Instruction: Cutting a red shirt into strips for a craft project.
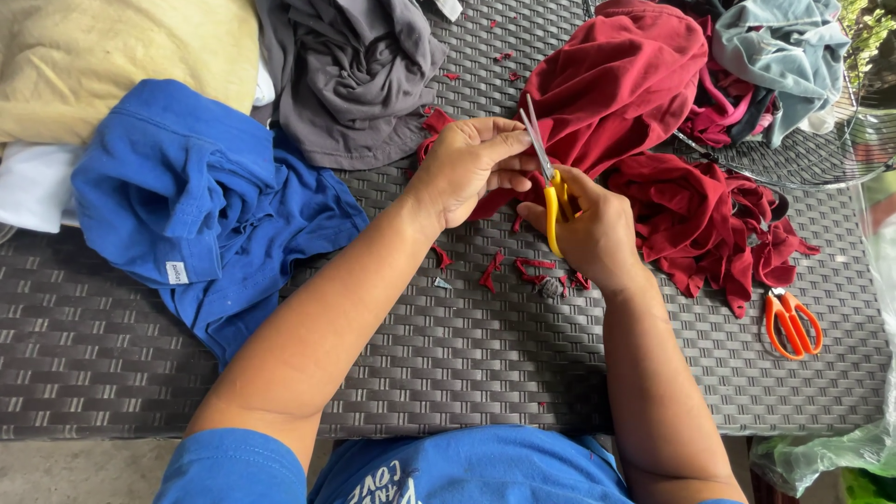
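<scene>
While the left hand [471,166] is pinching the soft, limp dark red cloth [621,89] over the grey woven tabletop [448,355], fingers clamped at its edge, the right hand [588,233] is gripping yellow-handled scissors [551,187], fingers closed through the loops

One small white rectangular sewn-in fabric label [176,273] sits on the crumpled blue cotton garment [201,201] lying toward the left edge of the dark woven wicker table [448,355]; the label lies near the garment's lower hem, facing up, tilted slightly. Its print is too small to tell. At the table's bottom right corner, a crumpled translucent green plastic bag [821,453] hangs just beside the edge
</scene>
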